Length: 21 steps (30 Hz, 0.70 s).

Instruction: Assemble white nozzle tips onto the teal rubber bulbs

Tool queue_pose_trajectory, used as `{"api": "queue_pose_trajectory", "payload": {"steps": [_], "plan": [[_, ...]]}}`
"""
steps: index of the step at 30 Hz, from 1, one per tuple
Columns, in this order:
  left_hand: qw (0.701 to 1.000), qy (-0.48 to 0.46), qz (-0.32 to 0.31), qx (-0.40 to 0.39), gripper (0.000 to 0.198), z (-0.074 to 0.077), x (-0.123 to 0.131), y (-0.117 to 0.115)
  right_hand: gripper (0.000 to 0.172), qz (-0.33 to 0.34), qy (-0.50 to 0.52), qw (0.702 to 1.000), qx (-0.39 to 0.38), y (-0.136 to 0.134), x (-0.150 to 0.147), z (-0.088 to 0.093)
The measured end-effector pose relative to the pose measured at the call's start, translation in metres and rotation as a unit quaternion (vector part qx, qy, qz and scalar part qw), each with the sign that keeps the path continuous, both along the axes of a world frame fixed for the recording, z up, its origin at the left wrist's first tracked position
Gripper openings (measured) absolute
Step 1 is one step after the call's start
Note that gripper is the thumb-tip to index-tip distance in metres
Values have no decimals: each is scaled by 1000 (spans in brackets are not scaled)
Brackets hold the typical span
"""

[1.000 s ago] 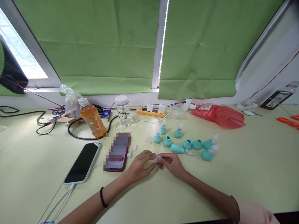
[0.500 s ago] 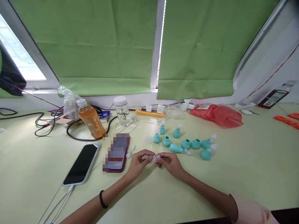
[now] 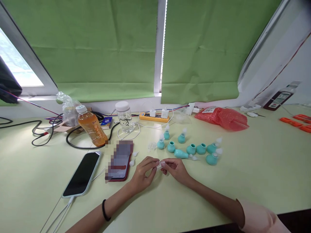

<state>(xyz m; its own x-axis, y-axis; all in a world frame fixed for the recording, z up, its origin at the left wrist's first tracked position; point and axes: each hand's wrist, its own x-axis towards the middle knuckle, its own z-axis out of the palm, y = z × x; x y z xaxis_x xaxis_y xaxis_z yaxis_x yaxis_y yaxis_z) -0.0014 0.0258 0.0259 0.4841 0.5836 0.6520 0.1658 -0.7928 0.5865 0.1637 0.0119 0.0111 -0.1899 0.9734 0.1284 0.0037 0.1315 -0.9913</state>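
Left thumb sits lower against the clear plastic piece [image 3: 159, 166] than in the earlier frame; surroundings shift leftward in view. Left hand [image 3: 143, 174] pinches the piece's left end, thumb to forefinger; right hand [image 3: 178, 170] pinches its right end, other fingers curled. Piece is just above the table [image 3: 194, 204], nearer the wearer than the teal bulbs [image 3: 191, 149].

Lettering on the tilted bottle [image 3: 93, 128]: too blurred to read. White label on the red bag [image 3: 222, 119]: likewise. Jar [image 3: 124, 122]: cat-face drawing.

Bottle holds amber liquid under a white cap. Jar is white-lidded; contents uncertain. Three bulbs stand open-mouthed; five carry translucent tips.
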Motion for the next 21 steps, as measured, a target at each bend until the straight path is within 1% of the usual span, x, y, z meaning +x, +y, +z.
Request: {"api": "queue_pose_trajectory", "payload": {"steps": [3,5,6,7,9,10,12,13,15,18,21], "plan": [[998,-20,-12,-55,17,2,0,-4,27,14,-6,1000,9,-1,-1,1],[989,-43,-17,-138,12,4,0,-6,27,21,-4,1000,13,-1,-1,1],[979,-60,-20,-194,11,5,1,-6,27,20,-3,1000,16,-1,-2,1],[963,-82,-22,-255,12,5,1,-6,26,16,-5,1000,22,-2,-1,1],[920,-129,-19,-370,18,5,3,-5,27,2,-27,999,47,-3,-1,3],[897,-146,-19,-417,22,5,5,-4,26,-7,-47,997,67,-3,0,4],[859,-149,-35,-489,28,4,6,-3,25,-18,-97,988,115,-4,1,7],[846,-141,-50,-513,29,3,7,-2,24,-20,-119,983,138,-5,1,9],[832,-123,-82,-534,30,3,7,-1,22,-21,-148,974,172,-6,2,11],[829,-129,-100,-535,29,4,6,-1,20,-12,-164,966,199,-6,3,13],[823,-134,-96,-544,29,3,5,-1,21,-3,-177,959,221,-7,3,12]]}}
